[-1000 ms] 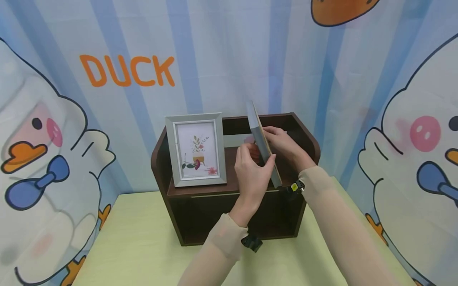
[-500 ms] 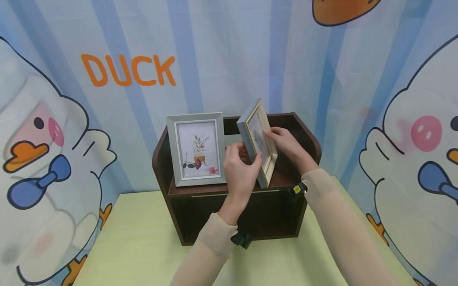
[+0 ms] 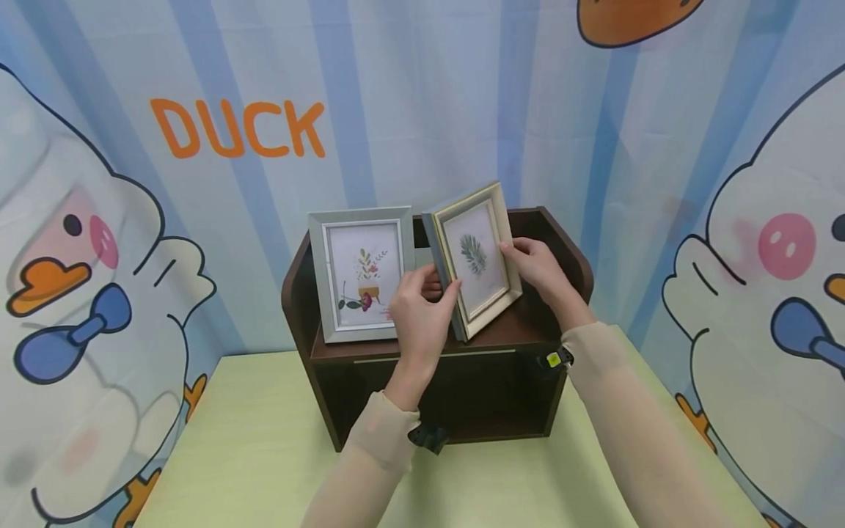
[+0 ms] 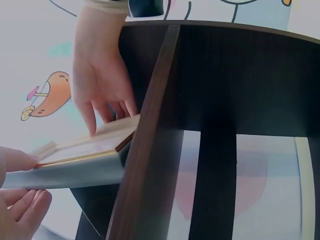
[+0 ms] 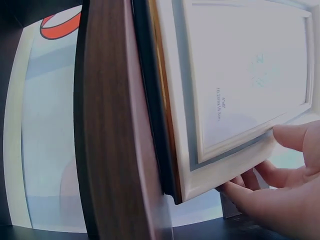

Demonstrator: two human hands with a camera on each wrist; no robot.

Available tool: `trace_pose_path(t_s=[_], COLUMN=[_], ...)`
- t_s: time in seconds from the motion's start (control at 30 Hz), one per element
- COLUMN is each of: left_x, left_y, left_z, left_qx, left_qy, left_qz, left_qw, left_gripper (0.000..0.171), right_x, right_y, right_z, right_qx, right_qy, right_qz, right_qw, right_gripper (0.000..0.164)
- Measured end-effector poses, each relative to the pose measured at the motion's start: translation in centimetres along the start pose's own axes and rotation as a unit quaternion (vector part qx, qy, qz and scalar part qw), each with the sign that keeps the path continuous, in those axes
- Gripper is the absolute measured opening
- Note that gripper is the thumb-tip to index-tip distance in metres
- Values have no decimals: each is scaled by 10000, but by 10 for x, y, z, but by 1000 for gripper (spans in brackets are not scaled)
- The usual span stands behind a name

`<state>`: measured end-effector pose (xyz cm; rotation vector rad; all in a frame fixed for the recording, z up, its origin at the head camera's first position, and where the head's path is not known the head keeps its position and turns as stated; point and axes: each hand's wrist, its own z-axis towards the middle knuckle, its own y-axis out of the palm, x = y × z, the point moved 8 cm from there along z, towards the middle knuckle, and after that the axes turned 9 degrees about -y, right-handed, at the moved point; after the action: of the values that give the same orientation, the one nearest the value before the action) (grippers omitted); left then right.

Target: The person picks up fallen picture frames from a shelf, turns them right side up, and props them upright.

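Observation:
A cream and gold picture frame [image 3: 491,293] with a green leaf print stands tilted on the upper board of a dark brown shelf [image 3: 528,334], its face turned toward me at an angle. My left hand [image 3: 420,315] pinches its left edge, thumb in front and fingers behind. On the opposite edge, my right hand [image 3: 541,273] grips with the thumb on the front. The right wrist view shows this hand's thumb over the frame's border [image 5: 235,172] and its fingers underneath. Just left stands a silver-grey picture frame [image 3: 315,257] with a potted plant print, partly covered by my left hand.
The shelf has curved side walls [image 3: 295,293] and a lower compartment [image 3: 488,396]. It stands on a pale green tabletop [image 3: 264,411]. Behind hangs a blue striped curtain [image 3: 422,110] with duck pictures and orange lettering.
The cream and gold picture frame has swung from edge-on to nearly facing me. My left hand has moved left along with its left edge; the right hand stays at its right edge.

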<state>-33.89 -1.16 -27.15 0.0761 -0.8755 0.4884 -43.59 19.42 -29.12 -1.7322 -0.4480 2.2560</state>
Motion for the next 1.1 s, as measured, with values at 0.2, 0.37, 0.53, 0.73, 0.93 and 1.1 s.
trace_pose_path(t_s=[0.2,0.37,0.53,0.73,0.93,1.1], left_x=[-8,-10,-16,-26,-25,-25], left_y=[-1,-1,0,0,-1,0], left_z=[-1,-2,-5,-10,-11,-14], left_qx=[-45,-92,-117,-53,166,234], left_qy=[-190,-310,-440,-694,-663,-586], left_qz=[24,-52,-84,-198,-119,-86], left_qw=[9998,9995,9989,9974,9976,9980], left_gripper=[33,33,31,30,28,28], right_x=[1,2,3,4,4,8], right_y=[-5,-7,-9,-11,-10,-9], right_z=[-8,-16,-26,-38,-51,-63], right_qx=[102,173,459,801,1025,1321], right_qy=[47,-17,-34,-45,-118,-119], right_qz=[25,63,-158,-348,-338,-334], right_qw=[9999,9998,9988,9962,9941,9906], right_gripper=[53,51,52,53,53,50])
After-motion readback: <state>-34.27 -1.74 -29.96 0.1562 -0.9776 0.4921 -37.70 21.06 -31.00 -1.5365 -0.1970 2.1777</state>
